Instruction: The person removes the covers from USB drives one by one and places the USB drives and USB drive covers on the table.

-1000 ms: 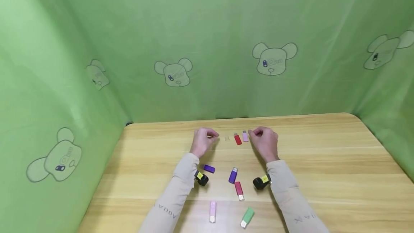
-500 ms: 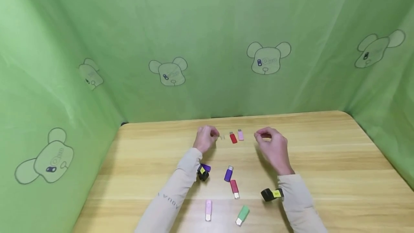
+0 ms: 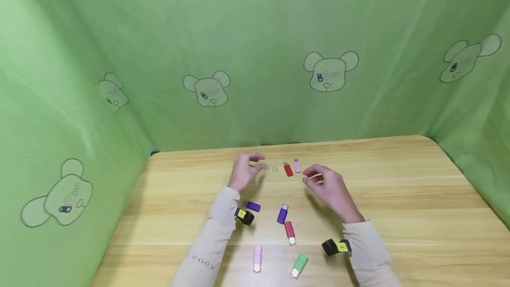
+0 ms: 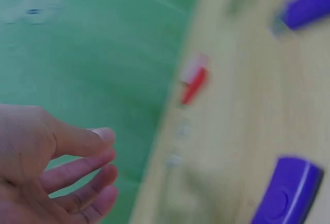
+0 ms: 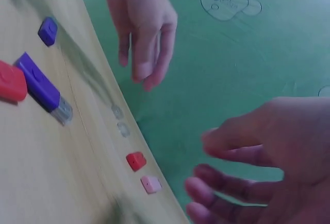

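12 o'clock = desk (image 3: pixel 430 198) far edge. Your L hand (image 3: pixel 244 172): grip released, fingers loosely bent, nothing held; your R hand (image 3: pixel 327 189) same. From your R hand, green USB stick (image 3: pixel 299 265) is approx 7 o'clock, purple stick (image 3: pixel 282 214) approx 8, pink stick (image 3: pixel 297 166) approx 10, nr it, w/ red stick (image 3: pixel 288 169) at pink's 8. 2 clear pcs (image 3: pixel 275 169) lie nr your L hand, approx 3.
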`<state>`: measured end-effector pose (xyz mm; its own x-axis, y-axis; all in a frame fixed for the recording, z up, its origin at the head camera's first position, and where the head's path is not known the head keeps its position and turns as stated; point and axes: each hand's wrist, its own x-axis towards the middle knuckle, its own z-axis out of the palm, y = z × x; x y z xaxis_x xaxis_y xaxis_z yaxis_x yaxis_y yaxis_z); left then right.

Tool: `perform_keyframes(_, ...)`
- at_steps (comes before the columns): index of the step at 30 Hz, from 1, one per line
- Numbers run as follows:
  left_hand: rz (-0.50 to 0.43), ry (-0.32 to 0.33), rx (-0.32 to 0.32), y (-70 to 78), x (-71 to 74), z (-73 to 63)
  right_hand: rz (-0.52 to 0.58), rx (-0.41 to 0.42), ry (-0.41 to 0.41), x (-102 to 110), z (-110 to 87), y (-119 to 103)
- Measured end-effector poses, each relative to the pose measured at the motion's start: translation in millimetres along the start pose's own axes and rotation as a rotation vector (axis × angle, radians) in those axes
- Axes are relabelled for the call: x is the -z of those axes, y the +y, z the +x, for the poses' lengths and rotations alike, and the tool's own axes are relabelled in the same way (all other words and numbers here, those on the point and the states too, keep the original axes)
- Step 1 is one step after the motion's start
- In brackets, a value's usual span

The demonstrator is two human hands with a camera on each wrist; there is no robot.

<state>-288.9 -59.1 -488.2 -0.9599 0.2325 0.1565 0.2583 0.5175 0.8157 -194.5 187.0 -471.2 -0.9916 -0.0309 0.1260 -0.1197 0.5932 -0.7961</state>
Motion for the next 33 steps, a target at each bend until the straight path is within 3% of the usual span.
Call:
perform_keyframes(8,-0.267,0.142,-0.012,16.7,39.4,-44.5,-0.185,-0.082,-0.208,-27.9,-13.4,-21.9)
perform_keyframes(13,-0.336,0.165,-0.039,27.4,57.0,-65.1,-0.335,-0.098,-0.214,-47.6,-19.3,-33.0)
perform_keyframes(18,-0.328,0.189,-0.072,33.7,70.5,-77.2,-0.428,-0.085,-0.216,-65.6,-21.9,-37.7)
perform_keyframes(26,-0.363,0.121,-0.078,42.3,66.4,-78.9,-0.404,-0.049,-0.187,-78.9,-23.5,-35.9)
perform_keyframes(33,-0.385,-0.024,-0.048,44.0,44.2,-76.5,-0.227,-0.028,-0.170,-70.8,-18.1,-32.7)
